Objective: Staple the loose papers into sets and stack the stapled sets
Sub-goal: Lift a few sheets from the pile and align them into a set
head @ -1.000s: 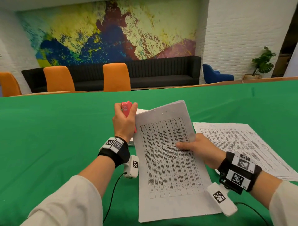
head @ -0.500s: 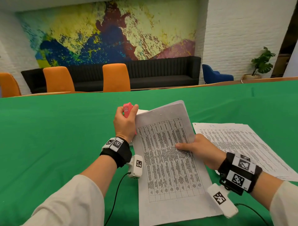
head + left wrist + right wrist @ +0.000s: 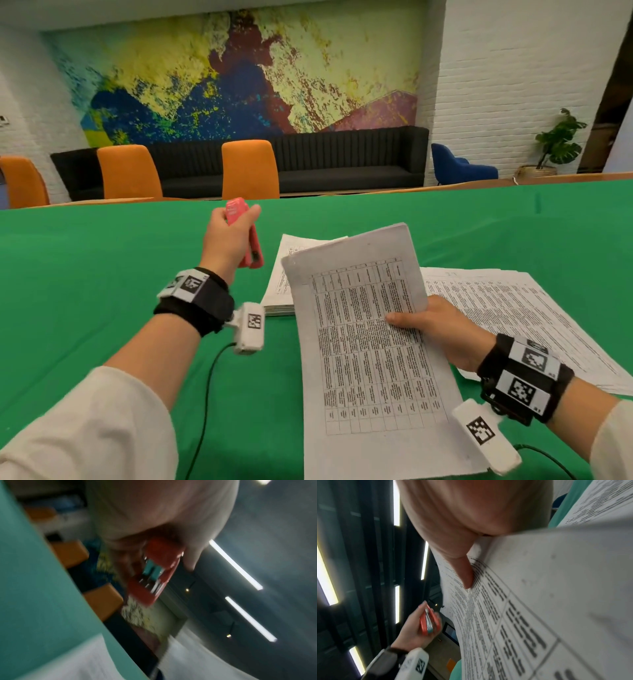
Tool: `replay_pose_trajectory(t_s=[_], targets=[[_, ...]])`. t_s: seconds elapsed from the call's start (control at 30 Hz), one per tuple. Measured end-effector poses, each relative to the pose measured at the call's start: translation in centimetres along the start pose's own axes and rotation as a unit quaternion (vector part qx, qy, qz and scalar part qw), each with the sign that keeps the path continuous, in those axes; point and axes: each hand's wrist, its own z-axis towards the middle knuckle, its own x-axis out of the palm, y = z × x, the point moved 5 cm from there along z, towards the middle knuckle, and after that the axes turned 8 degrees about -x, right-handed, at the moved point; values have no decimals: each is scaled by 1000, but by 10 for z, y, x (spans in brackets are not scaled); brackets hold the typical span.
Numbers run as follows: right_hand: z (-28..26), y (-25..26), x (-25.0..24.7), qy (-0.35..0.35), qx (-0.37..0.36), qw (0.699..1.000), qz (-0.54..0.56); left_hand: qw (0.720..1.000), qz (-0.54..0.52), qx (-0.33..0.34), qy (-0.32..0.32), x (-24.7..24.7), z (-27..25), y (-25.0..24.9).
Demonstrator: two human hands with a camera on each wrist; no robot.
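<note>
left hand (image 3: 228,240) keeps a full grip on the pink-red stapler (image 3: 244,236), fingers and thumb wrapped round its body, held up above the green table (image 3: 102,274) and clear of every sheet. the stapler's mouth points down and toward the person; in the left wrist view the metal inside shows between the two red halves, though that picture is blurred. right hand (image 3: 442,329) pinches the held set of papers (image 3: 370,342) at its right edge, thumb lying flat on the printed grid and the other fingers hidden underneath. the set is lifted off the table and tilted, its top corner curling slightly upward, its lower edge reaching down toward the person. whether a staple already sits in its corner is too small to tell.

behind the held set, a thicker stack of papers (image 3: 282,274) lies flat on the table, partly covered by it. to the right, a fanned spread of loose papers (image 3: 531,318) lies on the table under and beyond the right wrist.

both wrists wear black bands with white marker tags. past the table stand orange chairs (image 3: 250,169), a dark sofa (image 3: 349,157) and a painted wall.
</note>
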Motion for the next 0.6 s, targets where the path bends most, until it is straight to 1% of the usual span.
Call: replay_pose_trajectory(t_s=[0.03, 0.07, 0.1, 0.13, 0.17, 0.2, 0.23, 0.27, 0.3, 0.37, 0.4, 0.43, 0.47, 0.53, 0.57, 0.6], targets=[[-1, -1, -3, -1, 6, 1000, 0, 996, 81, -7, 21, -9, 2, 2], [-2, -1, -6, -1, 12, 1000, 1, 984, 167, -16, 60, -16, 2, 9], [-3, -2, -8, -1, 18, 1000, 6, 961, 255, -19, 108, -19, -2, 20], [-4, -3, -10, -1, 23, 1000, 13, 927, 342, -20, 156, -21, -9, 34], [-5, -3, -11, 0, 27, 999, 19, 886, 419, -27, 196, -23, -17, 51], [-6, -4, -11, 2, 30, 999, 24, 847, 480, -35, 226, -24, -24, 71], [-7, -5, -11, 4, 34, 999, 28, 814, 522, -46, 250, -26, -31, 91], [-7, -6, -9, 5, 39, 999, 33, 791, 545, -59, 271, -26, -37, 107], [-8, -7, -8, 7, 44, 998, 38, 774, 561, -68, 285, -26, -42, 120], [-9, -7, -4, 10, 50, 998, 46, 751, 591, -50, 288, -25, -42, 131], [-10, -7, -2, 12, 51, 998, 46, 753, 596, -27, 277, -23, -39, 128], [-10, -7, -1, 16, 51, 998, 44, 771, 580, 5, 262, -21, -38, 117], [-10, -6, 1, 19, 49, 998, 44, 808, 534, 40, 244, -18, -37, 101], [-10, -5, 3, 21, 43, 998, 47, 898, 371, 119, 203, -13, -37, 58], [-10, -5, 4, 20, 41, 998, 47, 927, 293, 153, 179, -10, -38, 38], [-10, -5, 5, 19, 39, 998, 44, 940, 243, 181, 158, -7, -39, 21]])
